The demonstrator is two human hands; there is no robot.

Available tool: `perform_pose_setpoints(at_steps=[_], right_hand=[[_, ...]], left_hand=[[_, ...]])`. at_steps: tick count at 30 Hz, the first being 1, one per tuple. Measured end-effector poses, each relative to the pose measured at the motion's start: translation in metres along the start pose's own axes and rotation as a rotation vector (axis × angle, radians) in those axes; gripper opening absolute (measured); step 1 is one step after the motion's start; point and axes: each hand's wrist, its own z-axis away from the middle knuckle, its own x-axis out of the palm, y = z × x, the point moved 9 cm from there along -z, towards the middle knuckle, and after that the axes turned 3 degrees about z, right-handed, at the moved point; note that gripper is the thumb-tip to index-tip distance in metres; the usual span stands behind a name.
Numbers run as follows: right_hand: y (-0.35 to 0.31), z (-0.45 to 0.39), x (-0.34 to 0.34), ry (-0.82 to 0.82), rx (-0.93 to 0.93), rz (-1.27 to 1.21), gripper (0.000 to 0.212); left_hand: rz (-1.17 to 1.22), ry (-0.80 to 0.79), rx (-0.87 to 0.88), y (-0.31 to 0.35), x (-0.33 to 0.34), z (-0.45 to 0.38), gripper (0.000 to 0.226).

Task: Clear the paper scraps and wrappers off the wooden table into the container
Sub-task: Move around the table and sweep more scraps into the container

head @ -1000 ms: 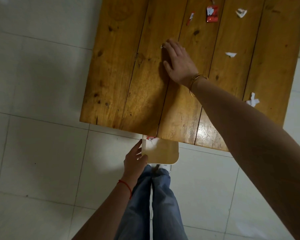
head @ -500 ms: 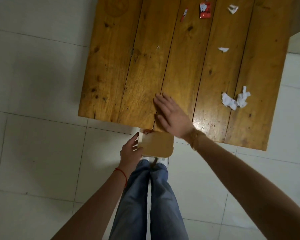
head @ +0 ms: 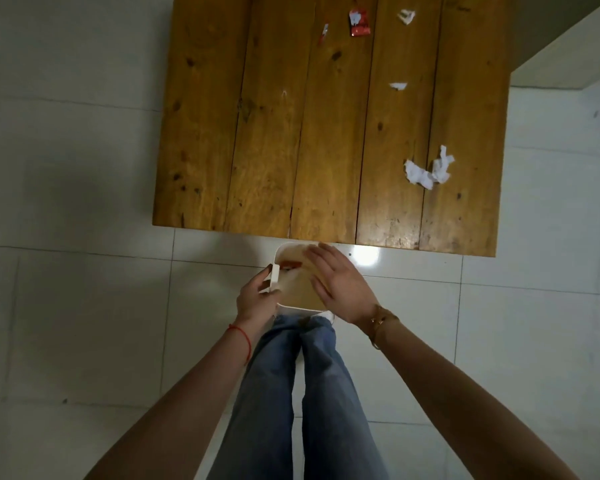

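Left hand (head: 257,299) grips the container (head: 293,308) by its rim below the table (head: 267,150) edge; right hand (head: 338,289) flat, fingers straight, over the opening. Best to keep the container tucked under the edge so the scraps (head: 426,171) drop in.

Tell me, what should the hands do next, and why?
Probably reach the right hand back to the table for the big white scrap. That hand is open over the container, which the left hand holds just off the table's edge. That scrap looks nearest; more scraps and a red wrapper lie farther off.
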Motion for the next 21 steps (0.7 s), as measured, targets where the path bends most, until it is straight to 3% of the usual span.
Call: perform_pose_setpoints(at_steps=[7, 21], right_hand=[[0.0, 0.042, -0.073, 0.221, 0.237, -0.08, 0.043], [-0.038, 0.181, -0.176, 0.501, 0.506, -0.109, 0.038]], left_hand=[[-0.026, -0.041, 0.03, 0.022, -0.009, 0.056, 0.061], [-0.196, -0.142, 0.301, 0.102, -0.008, 0.172, 0.063]])
